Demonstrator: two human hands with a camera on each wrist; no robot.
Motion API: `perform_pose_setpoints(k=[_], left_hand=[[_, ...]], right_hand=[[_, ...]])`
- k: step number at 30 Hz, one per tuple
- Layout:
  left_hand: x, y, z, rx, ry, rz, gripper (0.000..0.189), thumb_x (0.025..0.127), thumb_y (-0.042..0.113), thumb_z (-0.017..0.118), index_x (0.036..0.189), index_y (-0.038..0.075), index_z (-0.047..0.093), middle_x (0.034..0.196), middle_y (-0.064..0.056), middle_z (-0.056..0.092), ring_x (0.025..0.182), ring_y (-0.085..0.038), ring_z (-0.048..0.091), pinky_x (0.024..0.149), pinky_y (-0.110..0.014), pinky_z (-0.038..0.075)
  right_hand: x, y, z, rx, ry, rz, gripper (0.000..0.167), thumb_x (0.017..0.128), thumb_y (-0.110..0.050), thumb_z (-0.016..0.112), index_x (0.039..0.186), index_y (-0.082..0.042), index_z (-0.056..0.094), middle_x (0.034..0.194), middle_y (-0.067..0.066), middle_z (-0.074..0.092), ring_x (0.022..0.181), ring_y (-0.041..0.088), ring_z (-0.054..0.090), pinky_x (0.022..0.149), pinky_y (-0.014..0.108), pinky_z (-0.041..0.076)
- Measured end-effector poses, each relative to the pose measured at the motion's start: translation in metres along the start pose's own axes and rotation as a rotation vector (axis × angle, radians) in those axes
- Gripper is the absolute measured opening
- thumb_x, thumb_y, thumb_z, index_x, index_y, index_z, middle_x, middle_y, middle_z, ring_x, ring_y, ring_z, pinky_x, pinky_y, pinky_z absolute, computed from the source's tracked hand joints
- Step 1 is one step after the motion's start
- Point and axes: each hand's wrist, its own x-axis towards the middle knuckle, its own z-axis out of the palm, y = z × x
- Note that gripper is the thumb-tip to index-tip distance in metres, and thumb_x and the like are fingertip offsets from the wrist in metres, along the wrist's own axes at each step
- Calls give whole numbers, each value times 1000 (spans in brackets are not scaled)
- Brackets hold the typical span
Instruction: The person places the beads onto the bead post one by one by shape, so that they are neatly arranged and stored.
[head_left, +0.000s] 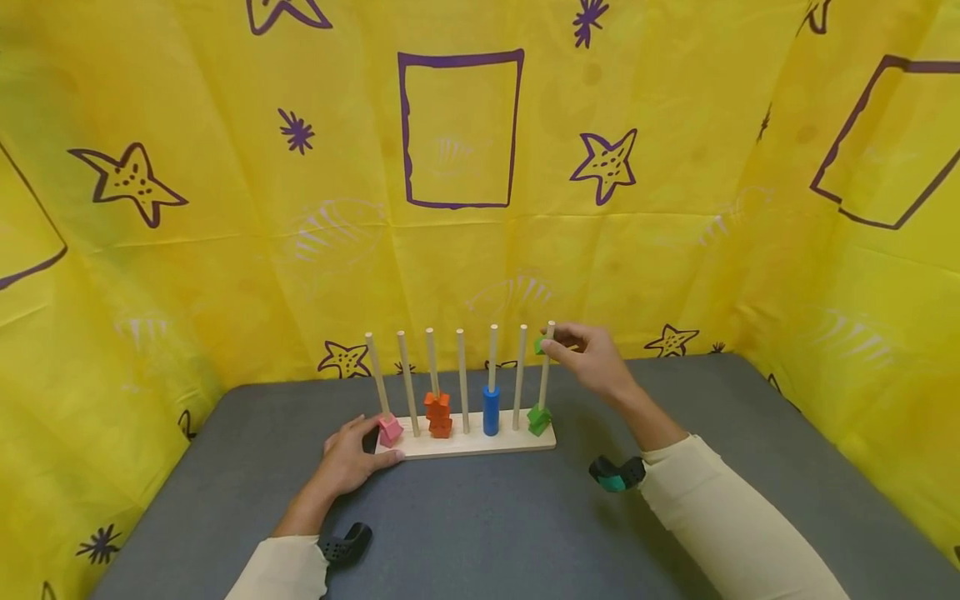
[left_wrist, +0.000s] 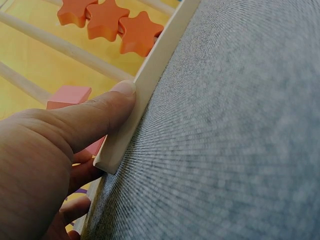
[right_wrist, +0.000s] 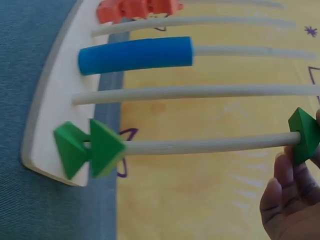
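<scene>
A wooden peg board [head_left: 472, 444] with several upright rods stands on the grey table. My left hand [head_left: 348, 457] grips its left end, the thumb [left_wrist: 112, 102] pressed along the front edge. Pink blocks [head_left: 390, 430] sit low on the leftmost rod beside that hand. Near the top of the rightmost rod [right_wrist: 210, 145], my right hand [head_left: 596, 358] pinches a green triangular block [right_wrist: 304, 135], which is around the rod. Two more green triangular blocks [right_wrist: 106, 149] lie at the foot of the same rod. The right fingertips are partly cut off in the right wrist view.
Orange star blocks [head_left: 438, 417] are stacked on the third rod from the left. A blue cylinder [head_left: 491, 411] is on the fifth rod. Behind the grey table [head_left: 480, 525] hangs a yellow patterned cloth [head_left: 465, 250], which also covers both sides.
</scene>
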Motion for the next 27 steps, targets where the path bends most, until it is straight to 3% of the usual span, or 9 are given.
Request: perform_pose_setpoints(k=[13, 21, 27], left_hand=[[0, 1, 0, -3, -10, -17, 84, 75, 44, 82, 139, 0, 49, 143, -35, 33, 130, -57, 20, 100, -69, 11], [0, 0, 0, -8, -4, -14, 83, 74, 44, 82, 138, 1, 50, 142, -35, 34, 130, -57, 20, 98, -70, 12], [-1, 0, 0, -5, 9, -7, 82, 74, 43, 82, 138, 1, 51, 140, -34, 38, 130, -56, 23, 100, -68, 12]], right_hand=[[-22, 33, 18, -26, -43, 62, 26, 93, -14, 67, 111, 4, 68, 97, 11, 69, 87, 36, 63, 71, 39, 50], [-32, 55, 28, -81, -69, 87, 21, 92, -18, 68, 109, -6, 71, 96, 3, 69, 85, 28, 64, 71, 36, 53], [-37, 64, 32, -117, -106, 81, 21, 90, -16, 70, 108, -5, 71, 93, 1, 69, 85, 26, 64, 72, 36, 53]])
